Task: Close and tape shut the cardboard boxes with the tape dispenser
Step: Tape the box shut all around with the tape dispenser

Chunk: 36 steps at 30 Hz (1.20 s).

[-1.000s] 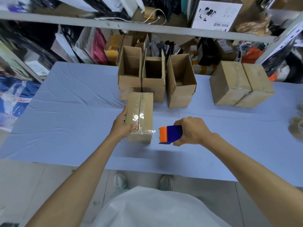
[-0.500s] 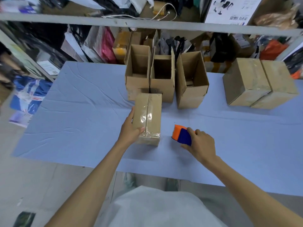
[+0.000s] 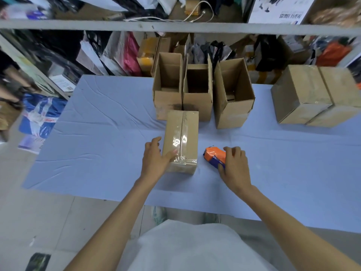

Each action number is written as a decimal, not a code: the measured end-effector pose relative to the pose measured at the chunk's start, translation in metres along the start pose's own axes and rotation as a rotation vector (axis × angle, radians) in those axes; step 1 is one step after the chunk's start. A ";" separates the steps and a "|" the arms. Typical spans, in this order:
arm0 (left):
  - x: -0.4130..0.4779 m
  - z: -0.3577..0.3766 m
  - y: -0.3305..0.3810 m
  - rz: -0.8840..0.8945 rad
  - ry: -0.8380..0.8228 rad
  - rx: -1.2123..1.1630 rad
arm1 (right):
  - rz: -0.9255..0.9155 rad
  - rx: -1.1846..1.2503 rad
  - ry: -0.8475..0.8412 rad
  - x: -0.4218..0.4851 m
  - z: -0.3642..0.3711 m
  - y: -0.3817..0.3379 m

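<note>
Packing/shipping stockroom. Metal shelf rack [image 3: 175, 26] behind the table [image 3: 97, 153] is stuffed with plastic mailer bags [image 3: 125, 55] and parcels. The blue-covered table carries three open cardboard boxes [image 3: 197, 106], two sealed boxes [image 3: 300, 94] at the right, a taped box [image 3: 181, 137] in front, and an orange-and-blue tape dispenser [image 3: 214, 156] just beside it.

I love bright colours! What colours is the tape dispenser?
The tape dispenser is orange and blue, seen best in the head view.
</note>
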<state>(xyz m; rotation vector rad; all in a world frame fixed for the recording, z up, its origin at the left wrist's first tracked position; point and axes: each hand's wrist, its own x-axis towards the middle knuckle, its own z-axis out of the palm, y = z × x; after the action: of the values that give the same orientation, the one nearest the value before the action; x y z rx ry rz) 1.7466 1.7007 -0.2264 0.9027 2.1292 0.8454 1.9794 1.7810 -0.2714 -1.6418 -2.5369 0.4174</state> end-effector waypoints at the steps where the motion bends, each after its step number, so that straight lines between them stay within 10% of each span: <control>1: -0.001 -0.002 -0.002 -0.016 -0.002 0.000 | -0.040 0.105 0.085 -0.001 -0.008 -0.008; 5: -0.006 -0.007 -0.009 -0.063 -0.016 -0.034 | -0.185 0.300 0.056 -0.005 -0.033 -0.035; 18: 0.004 -0.019 -0.010 -0.130 -0.031 -0.037 | -0.281 -0.120 -0.285 0.006 -0.021 -0.073; 27: 0.009 -0.044 0.020 -0.291 -0.148 -0.468 | -0.103 0.758 -0.264 0.019 -0.059 -0.051; 36: -0.002 -0.035 0.048 -0.223 -0.297 -0.663 | -0.092 0.580 -0.074 0.034 -0.055 -0.078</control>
<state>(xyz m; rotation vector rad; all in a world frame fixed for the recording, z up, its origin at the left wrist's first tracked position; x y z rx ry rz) 1.7376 1.7147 -0.1696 0.4018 1.5036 1.1205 1.9088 1.7921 -0.1993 -1.3012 -2.2162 1.0941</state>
